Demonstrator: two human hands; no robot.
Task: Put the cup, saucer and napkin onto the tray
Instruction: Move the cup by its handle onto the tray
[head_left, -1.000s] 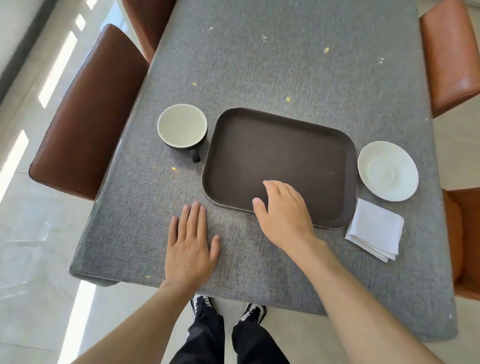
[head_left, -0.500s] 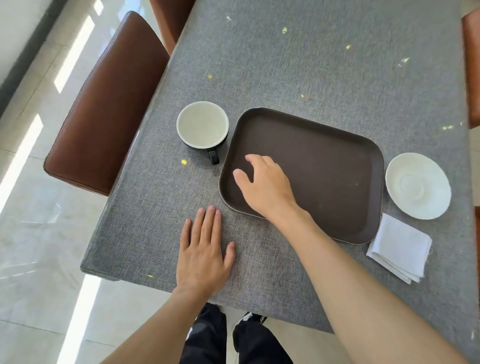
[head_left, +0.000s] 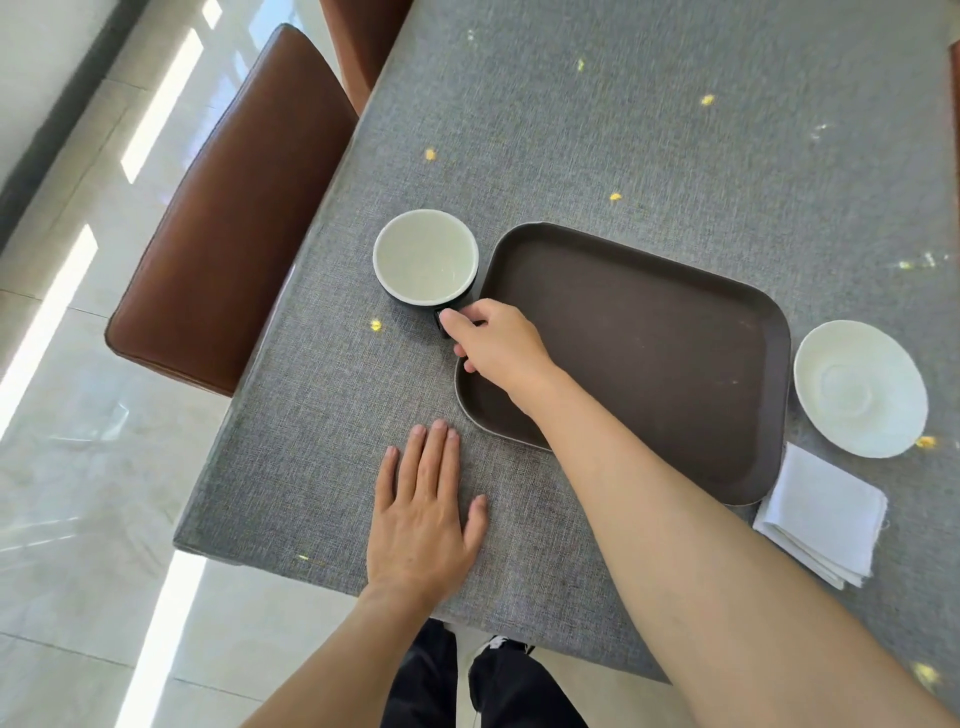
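- Cup (head_left: 426, 262) step in hand: sits on bench (head_left: 675, 130), centre-left of frame, just left of empty tray (head_left: 675, 353).
- Right hand (head_left: 498, 345) fingers pinching cup handle; left hand (head_left: 423, 512) flat, fingers spread.
- Next, probably: lift, carry rightward over tray rim, set down.
- Saucer (head_left: 860, 387) and napkin (head_left: 821, 517) waiting at right edge.

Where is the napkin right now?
In the head view, the folded white napkin lies on the grey table at the right, off the near right corner of the brown tray, just below the white saucer.

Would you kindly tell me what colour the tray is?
The rectangular plastic tray is dark brown, shown best in the head view.
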